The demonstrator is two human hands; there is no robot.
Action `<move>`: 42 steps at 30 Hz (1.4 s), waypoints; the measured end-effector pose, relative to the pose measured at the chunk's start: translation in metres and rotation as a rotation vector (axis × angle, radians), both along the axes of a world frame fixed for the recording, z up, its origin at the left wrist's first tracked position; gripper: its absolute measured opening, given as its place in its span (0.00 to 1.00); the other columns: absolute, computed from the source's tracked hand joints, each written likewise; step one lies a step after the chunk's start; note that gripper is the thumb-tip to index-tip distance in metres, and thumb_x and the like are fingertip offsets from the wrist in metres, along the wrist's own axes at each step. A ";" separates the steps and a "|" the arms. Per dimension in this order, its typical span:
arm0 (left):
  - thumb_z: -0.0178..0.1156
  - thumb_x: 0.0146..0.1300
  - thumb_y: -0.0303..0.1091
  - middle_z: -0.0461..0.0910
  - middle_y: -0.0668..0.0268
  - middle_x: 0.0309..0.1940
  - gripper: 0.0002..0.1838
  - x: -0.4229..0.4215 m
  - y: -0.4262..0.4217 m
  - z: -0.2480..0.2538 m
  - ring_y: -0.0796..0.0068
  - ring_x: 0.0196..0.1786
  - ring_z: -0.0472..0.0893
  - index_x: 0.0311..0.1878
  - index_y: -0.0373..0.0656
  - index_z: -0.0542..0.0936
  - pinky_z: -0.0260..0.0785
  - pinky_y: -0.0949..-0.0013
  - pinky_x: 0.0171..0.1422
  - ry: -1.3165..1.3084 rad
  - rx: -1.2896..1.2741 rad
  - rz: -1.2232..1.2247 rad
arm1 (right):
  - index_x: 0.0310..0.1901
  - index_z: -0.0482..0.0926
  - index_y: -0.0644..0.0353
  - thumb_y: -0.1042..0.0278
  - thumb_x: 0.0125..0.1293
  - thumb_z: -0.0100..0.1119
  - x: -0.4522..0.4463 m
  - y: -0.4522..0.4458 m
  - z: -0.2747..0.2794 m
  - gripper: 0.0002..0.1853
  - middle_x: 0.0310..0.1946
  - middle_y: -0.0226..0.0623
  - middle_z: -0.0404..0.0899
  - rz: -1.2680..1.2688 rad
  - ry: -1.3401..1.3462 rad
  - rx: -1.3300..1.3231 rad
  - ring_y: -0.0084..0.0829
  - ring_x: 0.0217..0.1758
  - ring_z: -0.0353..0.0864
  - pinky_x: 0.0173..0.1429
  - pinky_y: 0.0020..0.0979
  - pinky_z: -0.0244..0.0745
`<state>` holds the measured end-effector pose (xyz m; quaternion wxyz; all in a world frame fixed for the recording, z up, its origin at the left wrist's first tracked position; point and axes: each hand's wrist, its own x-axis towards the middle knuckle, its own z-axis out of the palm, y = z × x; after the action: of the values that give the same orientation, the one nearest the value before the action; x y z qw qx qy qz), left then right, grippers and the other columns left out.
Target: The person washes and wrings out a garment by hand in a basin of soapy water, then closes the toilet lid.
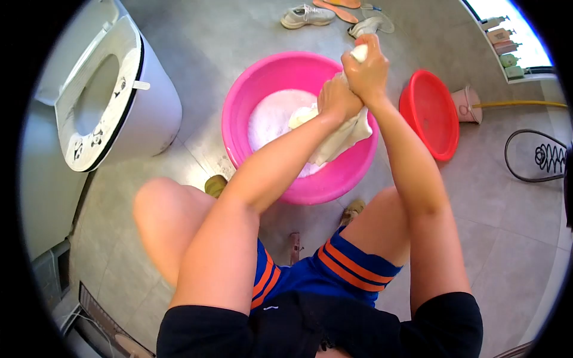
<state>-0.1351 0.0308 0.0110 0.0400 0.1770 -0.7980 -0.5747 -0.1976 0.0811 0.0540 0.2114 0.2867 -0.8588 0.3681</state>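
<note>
A wet-looking white cloth [341, 142] is gripped in both hands over a large pink basin [237, 104]. My left hand [339, 100] is closed around the bunched cloth, just above the basin's right half. Farther up and to the right, my right hand [366, 67] is wrapped round the cloth's upper end, and a bit of white pokes out between its fingers. The two hands touch at the wrist and knuckles. The rest of the cloth hangs down into the basin. White foamy water [268, 122] covers the bottom; how deep it is I cannot tell.
A white toilet [149, 113] stands left. A red basin [434, 116] leans on a pink bucket [467, 104] at right. Grey shoes [307, 16] and orange insoles [339, 11] lie beyond. Bottles [502, 39] line the windowsill; a black coiled cord [548, 158] hangs at right.
</note>
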 end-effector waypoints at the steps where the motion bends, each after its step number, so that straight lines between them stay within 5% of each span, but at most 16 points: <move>1: 0.66 0.45 0.49 0.81 0.52 0.40 0.26 0.001 0.000 0.004 0.51 0.45 0.80 0.45 0.41 0.78 0.70 0.56 0.48 0.000 -0.018 -0.011 | 0.45 0.70 0.60 0.67 0.46 0.61 0.002 0.001 0.001 0.22 0.33 0.49 0.78 -0.015 -0.064 -0.052 0.50 0.38 0.78 0.44 0.41 0.72; 4: 0.66 0.44 0.49 0.82 0.53 0.39 0.26 0.004 -0.004 0.009 0.50 0.46 0.79 0.44 0.41 0.79 0.70 0.54 0.49 -0.013 -0.069 -0.045 | 0.54 0.65 0.60 0.63 0.50 0.66 0.004 0.010 -0.005 0.30 0.38 0.43 0.79 -0.022 -0.276 -0.206 0.41 0.41 0.80 0.47 0.37 0.73; 7: 0.67 0.42 0.49 0.81 0.52 0.41 0.28 0.000 -0.014 0.013 0.50 0.48 0.79 0.46 0.42 0.78 0.70 0.55 0.50 0.014 -0.070 -0.049 | 0.59 0.62 0.60 0.62 0.56 0.66 0.012 0.021 -0.011 0.32 0.49 0.39 0.76 0.056 -0.777 -0.443 0.37 0.50 0.78 0.53 0.35 0.72; 10: 0.69 0.40 0.48 0.79 0.49 0.45 0.44 -0.001 -0.017 0.019 0.50 0.49 0.78 0.63 0.43 0.65 0.69 0.55 0.51 0.068 -0.147 -0.011 | 0.65 0.55 0.60 0.66 0.60 0.63 0.028 0.043 -0.006 0.35 0.58 0.37 0.69 0.376 -1.309 -0.676 0.35 0.60 0.71 0.60 0.34 0.69; 12: 0.70 0.37 0.46 0.78 0.48 0.46 0.58 0.001 -0.016 0.024 0.49 0.50 0.77 0.71 0.40 0.48 0.66 0.55 0.56 0.170 -0.246 -0.044 | 0.67 0.53 0.59 0.68 0.60 0.63 0.031 0.053 -0.012 0.37 0.60 0.38 0.67 0.396 -1.362 -0.753 0.34 0.63 0.67 0.63 0.34 0.67; 15: 0.72 0.34 0.43 0.79 0.49 0.44 0.61 0.001 -0.015 0.021 0.49 0.51 0.76 0.71 0.37 0.48 0.62 0.51 0.61 0.315 -0.347 -0.070 | 0.65 0.58 0.58 0.71 0.58 0.64 0.036 0.059 -0.018 0.35 0.61 0.39 0.66 0.457 -1.428 -0.826 0.34 0.65 0.65 0.64 0.35 0.66; 19: 0.75 0.31 0.42 0.64 0.49 0.58 0.65 0.004 -0.020 -0.002 0.49 0.61 0.63 0.71 0.36 0.45 0.53 0.54 0.65 0.465 -0.266 -0.251 | 0.60 0.65 0.60 0.75 0.56 0.64 0.040 0.054 -0.014 0.30 0.54 0.37 0.73 0.361 -1.310 -0.871 0.34 0.58 0.73 0.59 0.36 0.72; 20: 0.74 0.32 0.49 0.57 0.50 0.63 0.64 0.003 -0.022 -0.010 0.47 0.65 0.56 0.72 0.40 0.47 0.48 0.53 0.68 0.538 -0.176 -0.288 | 0.59 0.67 0.60 0.76 0.55 0.64 0.037 0.054 -0.016 0.28 0.52 0.37 0.75 0.339 -1.247 -0.902 0.34 0.55 0.75 0.57 0.36 0.74; 24: 0.64 0.45 0.59 0.51 0.47 0.68 0.53 0.024 -0.039 -0.023 0.43 0.68 0.56 0.71 0.45 0.53 0.47 0.54 0.71 0.296 -0.270 -0.383 | 0.50 0.74 0.63 0.81 0.53 0.64 0.020 0.058 -0.025 0.21 0.45 0.36 0.78 0.276 -1.131 -1.050 0.33 0.49 0.78 0.52 0.34 0.76; 27: 0.58 0.52 0.62 0.45 0.48 0.71 0.51 0.038 -0.050 -0.059 0.43 0.70 0.54 0.73 0.48 0.47 0.51 0.46 0.68 0.123 -0.406 -0.346 | 0.50 0.74 0.63 0.82 0.52 0.65 0.013 0.066 -0.021 0.22 0.44 0.35 0.78 0.286 -0.956 -1.115 0.32 0.47 0.78 0.53 0.33 0.75; 33: 0.36 0.51 0.81 0.36 0.54 0.74 0.55 0.078 -0.045 -0.011 0.42 0.70 0.54 0.73 0.58 0.33 0.57 0.30 0.59 -0.406 1.422 -0.234 | 0.54 0.69 0.61 0.83 0.52 0.64 0.040 0.064 0.005 0.27 0.47 0.35 0.75 0.289 -0.850 -1.063 0.32 0.49 0.77 0.54 0.33 0.74; 37: 0.31 0.53 0.80 0.54 0.54 0.70 0.49 0.070 -0.052 0.000 0.45 0.69 0.59 0.72 0.55 0.52 0.55 0.32 0.63 -0.098 1.616 -0.423 | 0.56 0.66 0.59 0.82 0.52 0.63 0.084 0.058 0.022 0.29 0.49 0.35 0.73 0.407 -0.920 -1.027 0.32 0.52 0.75 0.59 0.35 0.72; 38: 0.35 0.57 0.76 0.64 0.56 0.65 0.45 0.064 -0.042 0.004 0.49 0.67 0.62 0.67 0.51 0.62 0.57 0.38 0.65 0.041 1.846 -0.370 | 0.57 0.66 0.59 0.82 0.52 0.62 0.096 0.057 0.030 0.29 0.49 0.35 0.73 0.450 -0.925 -1.025 0.32 0.53 0.74 0.59 0.35 0.71; 41: 0.42 0.58 0.73 0.68 0.55 0.61 0.43 0.046 -0.041 0.006 0.54 0.64 0.68 0.63 0.45 0.66 0.58 0.46 0.68 0.171 1.737 -0.175 | 0.54 0.68 0.62 0.73 0.58 0.56 0.114 0.059 0.049 0.21 0.48 0.39 0.74 0.476 -0.951 -1.002 0.34 0.56 0.73 0.65 0.37 0.66; 42: 0.52 0.63 0.57 0.73 0.54 0.56 0.30 0.035 -0.042 0.002 0.52 0.58 0.73 0.59 0.43 0.69 0.63 0.47 0.65 0.199 1.849 -0.134 | 0.54 0.68 0.63 0.72 0.59 0.56 0.112 0.063 0.051 0.21 0.49 0.40 0.74 0.499 -0.987 -1.040 0.34 0.56 0.73 0.65 0.38 0.66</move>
<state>-0.1001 -0.0115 0.0132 -0.0818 0.0420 -0.0245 -0.9955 -0.0861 0.1443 0.1049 -0.1788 0.1379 -0.4794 0.8481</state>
